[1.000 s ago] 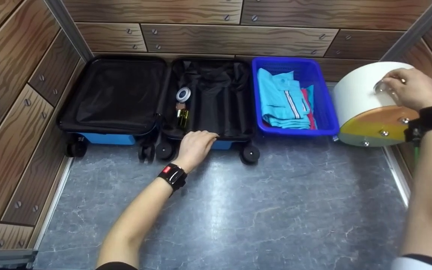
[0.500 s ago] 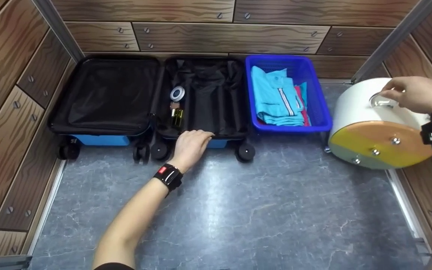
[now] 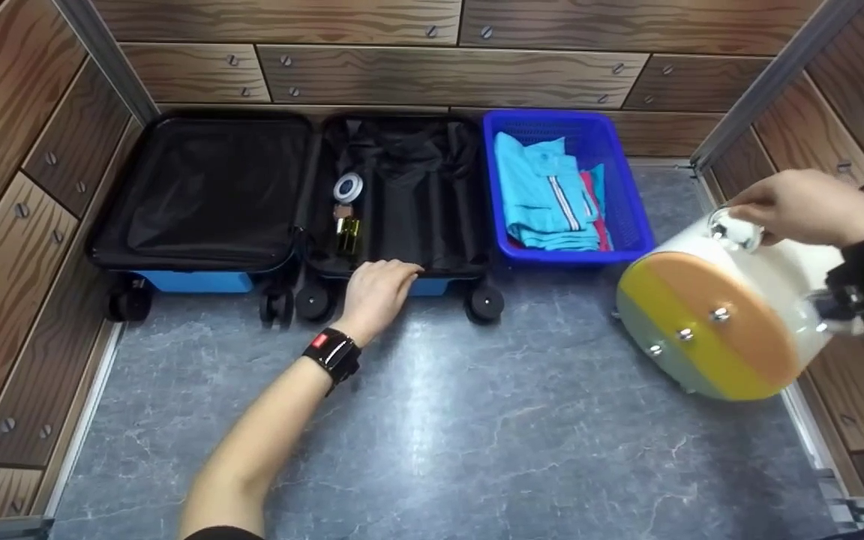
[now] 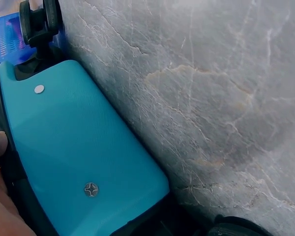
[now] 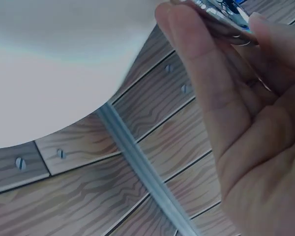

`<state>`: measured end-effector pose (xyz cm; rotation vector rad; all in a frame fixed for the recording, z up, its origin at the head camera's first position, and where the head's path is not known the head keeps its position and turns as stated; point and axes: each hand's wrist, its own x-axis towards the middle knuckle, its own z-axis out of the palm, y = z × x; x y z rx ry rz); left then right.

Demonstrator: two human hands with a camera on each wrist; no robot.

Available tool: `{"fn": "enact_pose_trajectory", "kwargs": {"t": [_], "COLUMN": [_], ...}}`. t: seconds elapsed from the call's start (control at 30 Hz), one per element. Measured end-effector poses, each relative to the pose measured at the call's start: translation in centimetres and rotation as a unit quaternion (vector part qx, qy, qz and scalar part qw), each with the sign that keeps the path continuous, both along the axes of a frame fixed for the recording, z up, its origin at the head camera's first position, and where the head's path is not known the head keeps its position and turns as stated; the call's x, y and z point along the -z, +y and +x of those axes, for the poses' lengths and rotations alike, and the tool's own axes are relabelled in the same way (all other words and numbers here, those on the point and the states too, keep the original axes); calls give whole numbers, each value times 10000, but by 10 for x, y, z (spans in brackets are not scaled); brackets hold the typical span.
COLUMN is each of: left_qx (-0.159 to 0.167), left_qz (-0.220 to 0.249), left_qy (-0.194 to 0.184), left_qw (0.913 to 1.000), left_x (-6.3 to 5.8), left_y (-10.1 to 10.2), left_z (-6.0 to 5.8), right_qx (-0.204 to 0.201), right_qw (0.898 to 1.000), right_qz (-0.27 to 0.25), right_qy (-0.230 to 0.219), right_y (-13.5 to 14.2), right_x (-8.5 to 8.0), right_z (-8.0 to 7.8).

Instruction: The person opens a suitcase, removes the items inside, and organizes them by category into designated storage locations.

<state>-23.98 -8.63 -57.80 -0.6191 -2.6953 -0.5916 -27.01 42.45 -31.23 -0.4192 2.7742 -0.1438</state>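
Round white case point(image 3: 709, 322) swung nearer, tilted, right hand point(image 3: 799, 206) clamped on its handle point(image 3: 736, 231), left hand point(image 3: 379, 298) seemingly pinching suitcase rim point(image 3: 454, 274).

walls point(image 3: 452, 77): wood-grain planks | floor point(image 3: 552, 450): grey, marbled | corner posts point(image 3: 102, 56): grey

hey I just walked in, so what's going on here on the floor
A person's right hand holds a tilted, drum-shaped object by its metal handle. Their left hand grips the near edge of an open suitcase with a few small items inside. Beside it, a blue basket contains folded turquoise clothing.
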Motion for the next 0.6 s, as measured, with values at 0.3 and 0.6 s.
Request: {"fn": "enact_pose_trajectory", "kwargs": {"t": [0.3, 0.6], "left_qx": [-1, -9], "left_qz": [34, -36], "left_qy": [25, 7], "left_qw": [10000, 10000], "left_x": [-1, -1], "left_y": [0, 1], "left_z": [-2, -2], "right_qx": [-9, 393], "right_qw": [9985, 9923], "right_qz": [-543, -1169], "right_qy": [18, 151], "right_y": [-34, -70], "right_x": [9, 18], "right_z": [15, 22]}}
